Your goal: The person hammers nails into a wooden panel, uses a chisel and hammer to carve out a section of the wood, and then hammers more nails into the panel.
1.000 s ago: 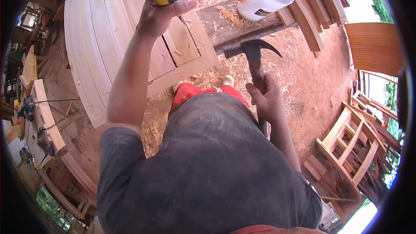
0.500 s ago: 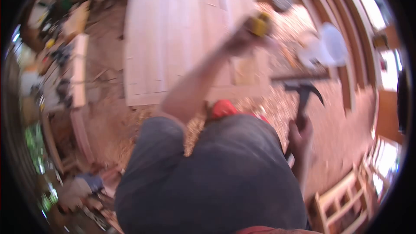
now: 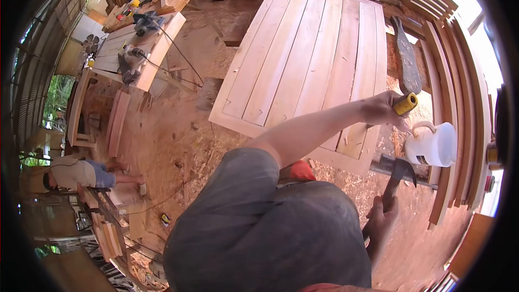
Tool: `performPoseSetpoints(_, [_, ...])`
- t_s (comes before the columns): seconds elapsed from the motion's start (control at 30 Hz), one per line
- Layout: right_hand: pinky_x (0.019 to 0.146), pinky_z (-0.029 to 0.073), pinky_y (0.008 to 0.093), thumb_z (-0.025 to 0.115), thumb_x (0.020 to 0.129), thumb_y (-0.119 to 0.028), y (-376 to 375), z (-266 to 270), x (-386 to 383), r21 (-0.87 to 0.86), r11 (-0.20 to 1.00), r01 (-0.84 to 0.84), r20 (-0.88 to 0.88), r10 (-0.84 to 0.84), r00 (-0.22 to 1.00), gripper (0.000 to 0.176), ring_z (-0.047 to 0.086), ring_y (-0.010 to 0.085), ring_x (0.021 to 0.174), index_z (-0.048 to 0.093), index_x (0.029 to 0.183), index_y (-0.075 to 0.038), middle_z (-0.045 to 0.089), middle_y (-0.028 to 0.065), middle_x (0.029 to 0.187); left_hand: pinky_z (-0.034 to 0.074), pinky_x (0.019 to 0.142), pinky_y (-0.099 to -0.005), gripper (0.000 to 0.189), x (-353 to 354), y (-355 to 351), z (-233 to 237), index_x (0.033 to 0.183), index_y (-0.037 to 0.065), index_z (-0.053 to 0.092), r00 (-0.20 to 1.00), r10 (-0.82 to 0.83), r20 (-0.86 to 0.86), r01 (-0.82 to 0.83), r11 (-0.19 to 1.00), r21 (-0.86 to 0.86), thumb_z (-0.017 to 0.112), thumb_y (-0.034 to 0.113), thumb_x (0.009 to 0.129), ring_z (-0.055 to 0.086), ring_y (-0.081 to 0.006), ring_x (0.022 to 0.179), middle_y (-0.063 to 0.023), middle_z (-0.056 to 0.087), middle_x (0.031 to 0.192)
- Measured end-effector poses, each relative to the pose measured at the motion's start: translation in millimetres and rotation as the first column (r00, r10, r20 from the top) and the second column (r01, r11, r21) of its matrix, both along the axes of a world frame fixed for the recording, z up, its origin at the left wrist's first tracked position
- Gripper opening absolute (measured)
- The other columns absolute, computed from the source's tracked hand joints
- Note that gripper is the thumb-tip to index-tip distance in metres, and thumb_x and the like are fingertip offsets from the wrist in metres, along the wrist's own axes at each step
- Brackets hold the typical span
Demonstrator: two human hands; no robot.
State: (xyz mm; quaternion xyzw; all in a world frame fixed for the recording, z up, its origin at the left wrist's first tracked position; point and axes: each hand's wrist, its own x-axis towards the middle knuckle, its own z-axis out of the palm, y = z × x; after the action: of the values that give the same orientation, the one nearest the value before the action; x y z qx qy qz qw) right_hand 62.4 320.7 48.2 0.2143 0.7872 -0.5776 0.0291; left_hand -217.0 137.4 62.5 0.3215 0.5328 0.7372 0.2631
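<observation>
My left hand (image 3: 381,109) reaches across the lower right corner of a slatted wooden panel (image 3: 297,59), its fingers wrapped round a yellow-handled tool (image 3: 405,104). The tool's working end is hidden, so its exact kind does not show. Lower down on the right, my right hand (image 3: 381,216) grips a hammer (image 3: 400,174) by its dark handle, head up and claw toward the right. A white bucket (image 3: 432,145) lies tipped beyond the hammer, near my left hand. Wood shavings are scattered on the panel and the floor around it.
Long planks (image 3: 462,113) run along the right side, near a dark, paddle-shaped piece (image 3: 406,59). On the left, power tools rest on a wooden workbench (image 3: 157,65), with cords trailing down. Another person (image 3: 81,174) is at the lower left.
The view has swung leftward and sharpened, so the panel appears farther right and more of the workshop shows. Both hands keep hold of the same yellow-handled tool and hammer.
</observation>
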Motion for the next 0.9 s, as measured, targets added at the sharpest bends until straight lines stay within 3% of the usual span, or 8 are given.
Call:
performPoseSetpoints(0.1, [0.055,0.049,0.0282,0.071,0.099,-0.022,3,4,1,0.096,0.995,-0.030,0.010,0.029,1.000,0.027,0.059,0.0120,0.060,0.060,0.107,0.001,0.060,0.0041,0.076,0.042,0.062,-0.0270,0.032,-2,5,-7,0.077,0.014,0.057,1.000,-0.006,0.016,0.006,1.000,-0.013,0.089,0.012,0.082,0.052,-0.0046,0.069,0.0079,0.055,0.073])
performPoseSetpoints(0.37, [0.059,0.051,0.0317,0.073,0.098,-0.022,-3,19,3,-0.009,1.000,0.026,0.072,-0.025,0.997,0.027,0.063,0.0127,0.066,0.058,0.100,0.000,0.062,0.0073,0.079,0.046,0.062,-0.0262,0.023,-8,-2,-1,0.084,0.014,0.061,0.996,-0.023,-0.084,0.017,0.997,-0.069,0.084,0.016,0.087,0.060,-0.0080,0.067,0.0041,0.061,0.074])
performPoseSetpoints(0.43, [0.060,0.050,0.0302,0.069,0.098,-0.017,1,12,11,0.062,0.997,0.048,0.049,-0.051,0.998,0.027,0.063,0.0123,0.068,0.062,0.114,0.004,0.063,0.0058,0.081,0.049,0.067,-0.0273,0.025,-12,-1,4,0.084,0.013,0.069,0.997,-0.058,-0.051,0.051,0.990,-0.129,0.090,0.026,0.082,0.060,-0.0060,0.069,0.0045,0.063,0.074])
performPoseSetpoints(0.5, [0.058,0.048,0.0285,0.065,0.098,-0.012,1,1,13,0.026,0.998,0.055,0.043,-0.056,0.997,0.037,0.060,0.0107,0.068,0.061,0.129,0.007,0.062,0.0039,0.086,0.055,0.074,-0.0303,0.028,-8,0,-4,0.099,0.008,0.072,1.000,-0.003,-0.023,-0.001,0.987,-0.161,0.087,0.026,0.084,0.068,-0.0120,0.084,-0.0027,0.072,0.090])
performPoseSetpoints(0.57, [0.054,0.045,0.0278,0.064,0.100,-0.014,2,-6,9,0.030,0.999,0.029,0.036,-0.030,0.999,0.027,0.056,0.0096,0.062,0.061,0.118,0.005,0.058,0.0018,0.078,0.055,0.073,-0.0308,0.032,-12,4,-13,0.095,0.009,0.071,0.994,0.075,-0.084,-0.091,0.973,-0.211,0.091,0.029,0.081,0.068,-0.0126,0.081,-0.0006,0.070,0.086])
performPoseSetpoints(0.63, [0.051,0.043,0.0281,0.066,0.101,-0.019,-2,-11,8,0.052,0.999,0.004,0.021,-0.005,1.000,0.020,0.052,0.0111,0.054,0.055,0.099,-0.002,0.054,0.0023,0.068,0.053,0.067,-0.0306,0.033,-17,11,-22,0.085,0.009,0.066,1.000,0.023,-0.003,-0.023,0.996,-0.082,0.092,0.030,0.082,0.063,-0.0119,0.073,0.0008,0.066,0.080])
performPoseSetpoints(0.7, [0.050,0.042,0.0283,0.067,0.103,-0.021,-1,-14,5,0.076,0.996,-0.056,0.030,0.054,0.998,0.023,0.051,0.0111,0.053,0.055,0.100,-0.002,0.053,0.0017,0.066,0.051,0.069,-0.0317,0.037,-10,6,-16,0.087,0.008,0.064,0.994,0.107,0.003,-0.104,0.973,-0.208,0.090,0.034,0.085,0.061,-0.0130,0.075,-0.0005,0.064,0.080])
performPoseSetpoints(0.9, [0.048,0.040,0.0265,0.069,0.103,-0.018,-10,-8,-11,0.041,0.987,-0.155,-0.018,0.156,0.988,0.022,0.049,0.0103,0.050,0.054,0.096,-0.004,0.051,0.0009,0.064,0.052,0.084,-0.0385,0.050,9,-38,-23,0.112,0.005,0.061,0.914,0.241,-0.326,-0.341,0.892,-0.296,0.085,0.044,0.090,0.067,-0.0235,0.089,-0.0086,0.068,0.087])
